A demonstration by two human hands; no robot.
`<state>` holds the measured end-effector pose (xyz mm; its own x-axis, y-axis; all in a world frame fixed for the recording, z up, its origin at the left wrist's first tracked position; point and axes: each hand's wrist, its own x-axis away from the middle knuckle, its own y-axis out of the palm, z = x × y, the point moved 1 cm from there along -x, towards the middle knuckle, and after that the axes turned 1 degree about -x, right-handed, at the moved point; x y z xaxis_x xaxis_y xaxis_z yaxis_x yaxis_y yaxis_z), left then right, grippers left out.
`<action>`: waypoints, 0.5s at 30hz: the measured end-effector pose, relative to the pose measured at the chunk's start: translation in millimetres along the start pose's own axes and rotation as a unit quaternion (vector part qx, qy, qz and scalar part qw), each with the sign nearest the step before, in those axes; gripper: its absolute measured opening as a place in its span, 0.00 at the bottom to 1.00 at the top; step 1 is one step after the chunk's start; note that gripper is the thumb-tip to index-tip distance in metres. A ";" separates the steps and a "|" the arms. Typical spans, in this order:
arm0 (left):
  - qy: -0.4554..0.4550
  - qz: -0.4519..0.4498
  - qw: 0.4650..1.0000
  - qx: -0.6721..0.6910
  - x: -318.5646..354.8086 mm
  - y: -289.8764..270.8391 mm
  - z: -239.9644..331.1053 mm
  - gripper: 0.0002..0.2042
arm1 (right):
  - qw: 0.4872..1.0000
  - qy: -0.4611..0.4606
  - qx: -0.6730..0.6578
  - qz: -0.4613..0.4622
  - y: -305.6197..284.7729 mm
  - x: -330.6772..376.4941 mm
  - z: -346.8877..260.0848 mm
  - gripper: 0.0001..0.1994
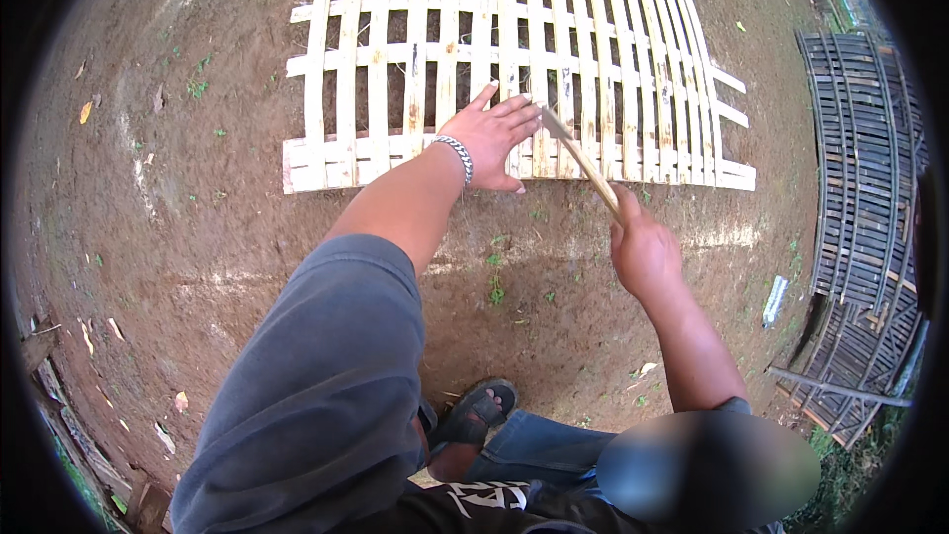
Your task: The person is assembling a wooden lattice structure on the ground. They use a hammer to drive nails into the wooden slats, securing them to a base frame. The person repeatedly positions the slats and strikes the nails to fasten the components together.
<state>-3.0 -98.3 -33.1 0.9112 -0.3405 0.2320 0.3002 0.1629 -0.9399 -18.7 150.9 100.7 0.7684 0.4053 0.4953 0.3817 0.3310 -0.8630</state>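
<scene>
Here the left hand (489, 133) lies flat, fingers spread and gripping nothing, on the near edge of one pale bamboo lattice (514, 69), a flat woven panel of smooth split slats lying on bare reddish-brown dirt ground (198, 237). The right hand (643, 252) is closed around the wooden handle of one long narrow blade tool (578, 158), whose tip rests against the lattice just beside the left fingertips. A metal chain bracelet (457, 153) circles the left wrist. Darker, weathered lattice panels (865, 158) are stacked at the right; their count cannot be told.
</scene>
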 end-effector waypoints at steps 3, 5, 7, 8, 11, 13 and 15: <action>0.003 0.005 1.000 -0.015 1.3 -0.7 -0.1 0.50 | 0.995 -0.050 -0.047 0.074 10.7 3.5 -6.2 0.17; 0.006 0.021 1.000 -0.011 1.1 2.6 -3.1 0.49 | 0.981 0.094 -0.004 -0.170 0.9 -13.4 -11.7 0.16; 0.006 0.028 0.999 0.013 3.2 4.5 -2.1 0.49 | 0.988 0.062 0.042 -0.135 2.0 -12.8 -2.5 0.15; 0.013 0.015 1.000 0.008 3.8 3.2 1.6 0.50 | 0.990 0.047 0.066 -0.118 3.0 -10.9 0.9 0.15; -0.009 -0.019 1.000 -0.007 0.1 -3.4 -1.4 0.51 | 0.989 -0.081 -0.047 0.114 4.9 2.8 -8.3 0.15; 0.003 -0.002 1.000 -0.011 1.0 -1.7 -1.9 0.51 | 0.999 0.009 0.016 -0.047 6.1 -3.5 -8.1 0.17; 0.007 0.014 1.000 -0.009 2.6 1.8 -2.7 0.50 | 0.989 0.054 0.047 -0.128 6.0 -7.0 -4.3 0.18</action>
<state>-0.9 -101.5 -34.8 0.9149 -0.3490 0.2031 0.2701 0.1550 -0.9503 -19.6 146.4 91.6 0.7055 0.2064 0.6780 0.5250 0.4904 -0.6956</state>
